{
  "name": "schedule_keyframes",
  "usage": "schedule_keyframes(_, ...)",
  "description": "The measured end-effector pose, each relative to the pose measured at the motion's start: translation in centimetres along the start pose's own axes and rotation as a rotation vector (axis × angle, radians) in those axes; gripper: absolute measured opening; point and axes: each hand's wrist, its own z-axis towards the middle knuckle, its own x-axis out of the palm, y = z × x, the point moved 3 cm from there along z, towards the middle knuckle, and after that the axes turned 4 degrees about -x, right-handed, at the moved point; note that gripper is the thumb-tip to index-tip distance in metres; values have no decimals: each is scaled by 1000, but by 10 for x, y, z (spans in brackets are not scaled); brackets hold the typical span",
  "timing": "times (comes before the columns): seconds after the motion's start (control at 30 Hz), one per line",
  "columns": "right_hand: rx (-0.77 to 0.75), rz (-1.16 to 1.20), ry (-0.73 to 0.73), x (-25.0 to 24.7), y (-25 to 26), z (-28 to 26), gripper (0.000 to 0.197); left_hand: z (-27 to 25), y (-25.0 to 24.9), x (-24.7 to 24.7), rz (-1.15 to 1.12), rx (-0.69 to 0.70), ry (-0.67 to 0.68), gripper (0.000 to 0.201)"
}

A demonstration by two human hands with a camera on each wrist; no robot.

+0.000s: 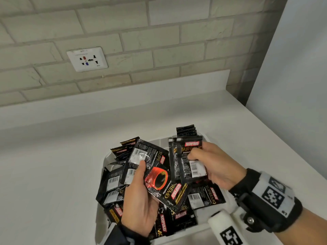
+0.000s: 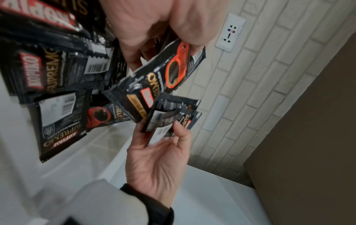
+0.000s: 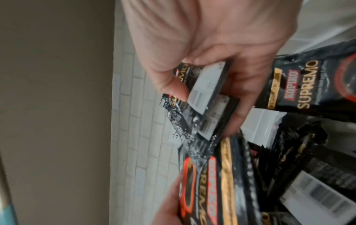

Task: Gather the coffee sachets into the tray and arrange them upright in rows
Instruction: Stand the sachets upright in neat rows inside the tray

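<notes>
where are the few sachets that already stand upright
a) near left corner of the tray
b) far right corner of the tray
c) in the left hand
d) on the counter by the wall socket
b: the upright sachets stand on edge at the far right corner of the tray, beyond the right hand.

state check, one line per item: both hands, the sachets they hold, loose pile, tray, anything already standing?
left hand: grips a small stack of sachets.
left-hand sachets: fanned, tilted, held above the pile.
right hand: pinches several sachets.
right-hand sachets: roughly upright, not yet set down.
loose pile: jumbled in the tray, lying flat, overlapping.
standing sachets: upright at the tray's far edge.
tray: on the counter, mostly covered.
</notes>
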Motion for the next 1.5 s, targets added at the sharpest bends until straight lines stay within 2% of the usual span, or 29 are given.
schedule_keyframes(0.07,-9,112,-62,-7,4,-1,12,-1,-2,-1,-4,18,-21,29)
schedule_keyframes(0.13,-92,76,-142,-16,10,-4,17,-1,-3,-2,-2,61,-53,27)
schedule_keyframes(0.2,-234,-149,-184,-17,20,-11,20,-1,-4,-2,14,104,-85,26)
schedule_keyframes(0.37,-540,-979,-127,22,38,-31,17,-2,-1,11,12,172,-70,33)
schedule_keyframes(0.47,-614,-1135,-49,47,32,-33,23,-6,3,20,-6,183,-30,40)
schedule_keyframes(0.53,-629,-1120,-25,56,29,-32,27,-6,5,23,9,160,24,42)
schedule_keyframes(0.63,-561,-1026,21,57,27,-29,30,-3,8,17,16,153,78,48)
schedule_keyframes(0.73,-452,-957,70,52,24,-24,34,-2,8,13,12,182,134,85)
schedule_keyframes(0.77,-416,-933,81,50,24,-22,34,-2,8,12,-8,183,178,90)
schedule_keyframes(0.83,-356,-874,89,45,24,-19,34,-1,9,11,-44,143,304,78)
schedule_keyframes(0.9,-313,-827,84,41,24,-17,36,-3,8,11,-60,105,358,80)
schedule_keyframes(0.97,-269,-771,116,38,21,-17,43,-3,8,11,-68,68,339,82)
schedule_keyframes(1.07,-206,-634,174,31,19,-19,33,-1,7,9,-78,17,306,58)
schedule_keyframes(1.13,-255,-769,146,23,20,-18,28,0,8,8,-78,-5,305,59)
schedule_keyframes(1.2,-308,-886,106,16,20,-18,29,0,7,7,-55,-10,284,49)
schedule_keyframes(1.27,-309,-885,85,13,20,-16,35,1,6,7,-33,-25,268,40)
schedule_keyframes(1.37,-257,-724,95,10,16,-14,49,1,3,6,16,-21,243,43)
schedule_keyframes(1.5,-246,-551,73,12,6,-14,56,0,0,11,81,23,174,37)
